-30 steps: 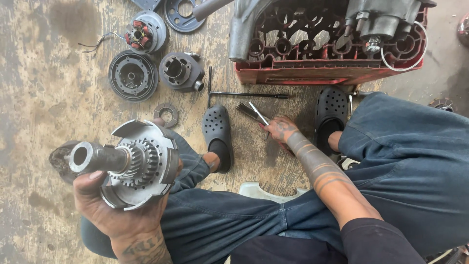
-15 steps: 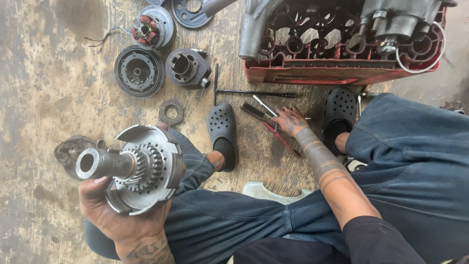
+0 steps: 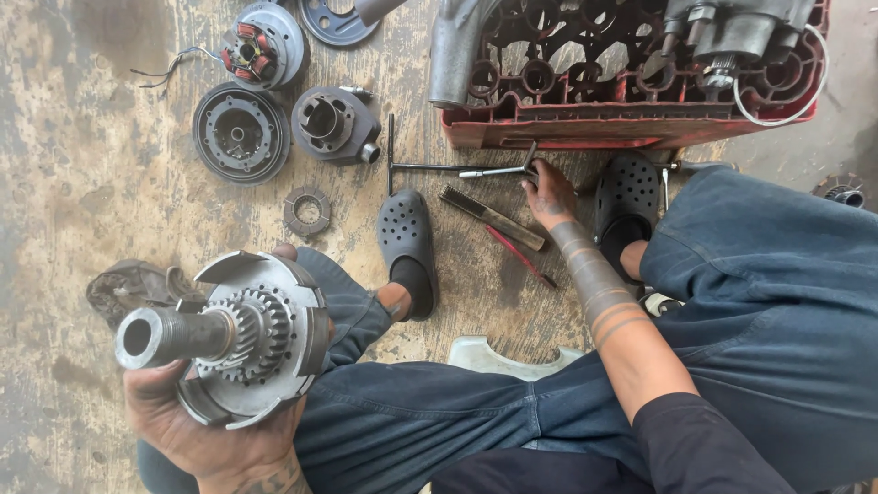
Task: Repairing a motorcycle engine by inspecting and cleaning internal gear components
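Two bare hands are at work, well apart. From the head camera, the left hand [image 3: 197, 425] is cupped palm-up under a round grey metal clutch assembly with a toothed gear and a hollow shaft [image 3: 233, 338], fingers wrapped around its rim, held above the left knee. The right arm stretches forward, and the right hand [image 3: 551, 194] rests its fingertips on a slim steel T-handle wrench [image 3: 457, 170] lying on the stained concrete floor [image 3: 82, 183]; whether it grips the wrench I cannot tell. Just beyond stands a red plastic crate [image 3: 631, 128] with round cells, holding grey engine parts.
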